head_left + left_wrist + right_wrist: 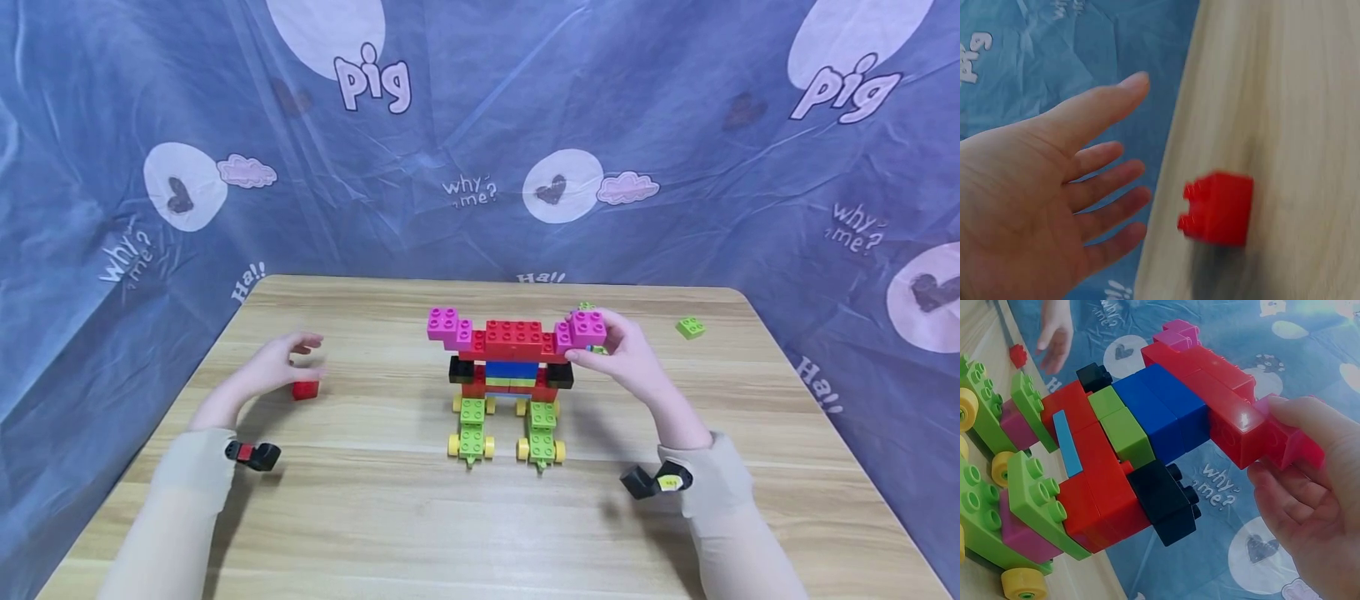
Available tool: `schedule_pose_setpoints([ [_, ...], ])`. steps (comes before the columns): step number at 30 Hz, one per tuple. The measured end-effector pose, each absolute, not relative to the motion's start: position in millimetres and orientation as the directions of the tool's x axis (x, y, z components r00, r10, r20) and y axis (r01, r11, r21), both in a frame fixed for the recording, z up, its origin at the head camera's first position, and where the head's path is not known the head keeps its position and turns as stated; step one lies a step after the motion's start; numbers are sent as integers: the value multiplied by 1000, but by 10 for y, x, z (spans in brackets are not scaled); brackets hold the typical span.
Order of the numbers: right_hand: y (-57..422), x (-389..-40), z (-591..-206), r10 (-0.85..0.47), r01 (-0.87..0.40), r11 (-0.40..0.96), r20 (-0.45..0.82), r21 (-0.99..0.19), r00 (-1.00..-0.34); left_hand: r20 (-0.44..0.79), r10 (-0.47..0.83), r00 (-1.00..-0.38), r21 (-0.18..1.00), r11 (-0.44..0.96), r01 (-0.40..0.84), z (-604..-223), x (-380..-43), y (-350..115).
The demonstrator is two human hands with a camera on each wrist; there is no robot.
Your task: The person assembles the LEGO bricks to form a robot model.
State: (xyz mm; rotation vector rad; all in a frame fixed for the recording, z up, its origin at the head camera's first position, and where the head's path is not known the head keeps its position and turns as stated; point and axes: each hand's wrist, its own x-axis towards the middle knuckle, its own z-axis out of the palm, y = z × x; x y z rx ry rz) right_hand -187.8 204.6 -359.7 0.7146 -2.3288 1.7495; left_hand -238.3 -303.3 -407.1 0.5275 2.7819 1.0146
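Note:
A toy figure of building blocks stands upright on the table, with a red block top (pixel 513 337), blue middle blocks (pixel 1160 406), black side blocks (pixel 1163 500) and green wheeled bases (pixel 471 437). My right hand (pixel 633 358) pinches the pink block (pixel 587 327) at the figure's upper right end between thumb and fingers. On the left, my left hand (pixel 273 365) hovers over a single red block (pixel 305 390), its fingers spread and nothing in them. The left wrist view shows that red block (pixel 1222 209) lying on its side, apart from the fingertips.
A loose green block (pixel 691 327) lies at the back right of the wooden table (pixel 360 517). More small blocks (pixel 586 307) sit behind the figure, partly hidden by it and the right hand. A blue printed cloth (pixel 450 125) hangs behind the table and along its sides.

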Motion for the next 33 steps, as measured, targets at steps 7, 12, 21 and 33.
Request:
schedule_pose_setpoints([
  [7, 2062, -1876, -3565, -293, -449, 224, 379, -865, -878, -103, 387, -916, 652, 722, 232, -4166, -2375, -3163],
  [12, 2068, -1875, -3550, -296, -443, 228, 371, -867, -880, -107, 420, -901, 666, 704, 249, -4233, -2371, -3227],
  [21, 2061, -1867, -3533, -302, -419, 251, 341, -873, -890, -103, 432, -896, 658, 705, 265, -4351, -2346, -3335],
  [33, 2066, -1873, -3544, -300, -413, 254, 335, -875, -893, -89, 437, -895, 662, 697, 275, -4409, -2340, -3341],
])
